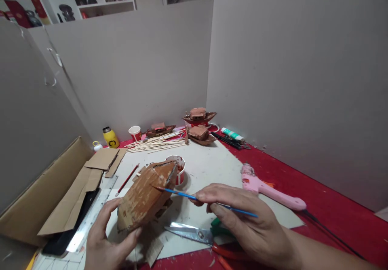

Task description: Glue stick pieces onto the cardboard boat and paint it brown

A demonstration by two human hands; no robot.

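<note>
A cardboard model boat (145, 195), partly coated in brown paint, is tilted up over the white board. My left hand (106, 237) grips its lower end between thumb and fingers. In my right hand (242, 209) is a thin blue paintbrush (178, 193), pinched between thumb and fingers, its brown tip at the boat's surface. Behind the boat stands a paper cup (180, 175) with brown paint on its inside, partly hidden by the boat. Scissors (194, 233) with red and green handles lie below my right hand, which hides part of them.
A pink glue gun (273, 191) lies on the right, its cord trailing. Cardboard pieces (74, 197), a steel ruler (91, 217) and a pencil (127, 180) lie left. Thin wooden sticks (157, 141), several brown model boats (198, 115) and a yellow bottle (110, 137) are at the back.
</note>
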